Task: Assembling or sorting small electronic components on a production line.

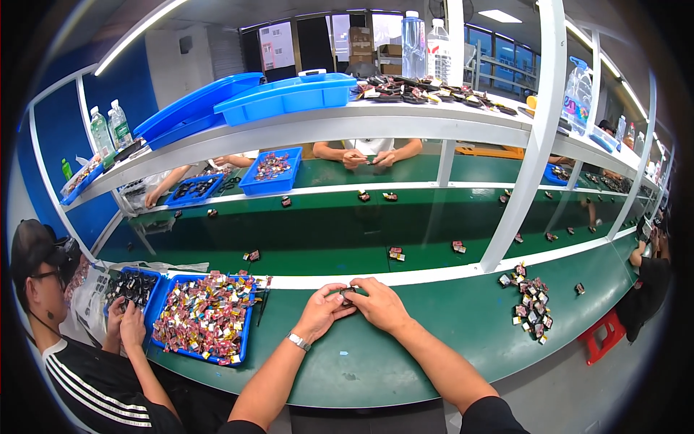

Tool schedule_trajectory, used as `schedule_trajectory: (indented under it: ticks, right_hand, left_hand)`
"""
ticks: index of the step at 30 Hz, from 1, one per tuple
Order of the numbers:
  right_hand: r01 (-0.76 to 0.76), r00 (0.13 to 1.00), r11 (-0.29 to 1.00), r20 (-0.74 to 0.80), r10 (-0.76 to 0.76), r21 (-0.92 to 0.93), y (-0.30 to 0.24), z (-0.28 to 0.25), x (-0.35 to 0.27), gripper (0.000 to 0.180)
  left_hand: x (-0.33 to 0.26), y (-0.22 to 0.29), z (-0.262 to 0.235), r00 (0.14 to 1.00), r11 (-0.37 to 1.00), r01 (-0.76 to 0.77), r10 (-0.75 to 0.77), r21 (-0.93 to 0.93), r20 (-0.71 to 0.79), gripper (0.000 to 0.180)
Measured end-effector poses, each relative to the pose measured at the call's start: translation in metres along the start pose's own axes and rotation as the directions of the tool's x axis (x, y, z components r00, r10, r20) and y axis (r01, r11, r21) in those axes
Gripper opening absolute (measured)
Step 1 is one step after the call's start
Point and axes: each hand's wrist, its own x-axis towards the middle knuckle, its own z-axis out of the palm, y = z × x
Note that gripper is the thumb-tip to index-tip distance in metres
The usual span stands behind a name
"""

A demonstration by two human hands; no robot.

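My left hand (pixel 323 312) and my right hand (pixel 379 304) meet over the green work surface, close to the white rail. Between their fingertips they hold a small black part (pixel 348 292), mostly covered by the fingers, so its exact kind is hidden. A metal-banded watch is on my left wrist. To the left of my hands stands a blue tray (pixel 248 334) heaped with small red, white and yellow pieces (pixel 202 315). On my right lies a loose pile of small black assemblies with white and yellow tabs (pixel 533 307).
A person at left handles parts over another blue tray (pixel 155 304). Past the white rail (pixel 434 274), a dark green conveyor belt (pixel 318 242) carries scattered assemblies. A white post (pixel 531 159) rises at right, under a shelf with blue trays (pixel 285 101) and bottles. Others work across the belt.
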Motion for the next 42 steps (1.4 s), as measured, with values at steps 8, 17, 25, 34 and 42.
schedule_trajectory:
  ticks: [8, 17, 25, 34, 42]
  right_hand:
    - [-0.020, 0.999, 0.991, 0.031, 0.016, 0.130, 0.006, -0.002, 0.004, 0.015]
    - [-0.248, 0.968, 0.919, 0.049, 0.245, 0.306, 0.005, 0.007, 0.000, 0.008]
    - [-0.301, 0.953, 0.859, 0.093, 0.290, 0.414, 0.007, 0.006, -0.007, 0.009]
    - [-0.318, 0.933, 0.848, -0.020, 0.360, 0.423, -0.001, 0.024, -0.011, 0.013]
    - [-0.331, 0.924, 0.829, -0.024, 0.382, 0.451, 0.001, 0.031, -0.013, 0.016]
  left_hand:
    - [0.000, 0.002, 0.005, 1.000, 0.989, -0.006, 0.004, 0.145, 0.013, 0.032]
    - [-0.002, 0.003, 0.003, 0.994, 0.984, -0.012, -0.007, 0.178, 0.105, 0.038]
    - [-0.002, 0.001, 0.001, 0.996, 0.987, 0.027, -0.040, 0.161, 0.082, 0.036]
    - [0.001, -0.002, -0.005, 0.996, 0.992, 0.008, -0.019, 0.125, 0.087, 0.030]
    - [0.000, -0.001, -0.003, 0.998, 0.992, 0.026, -0.034, 0.124, 0.056, 0.026]
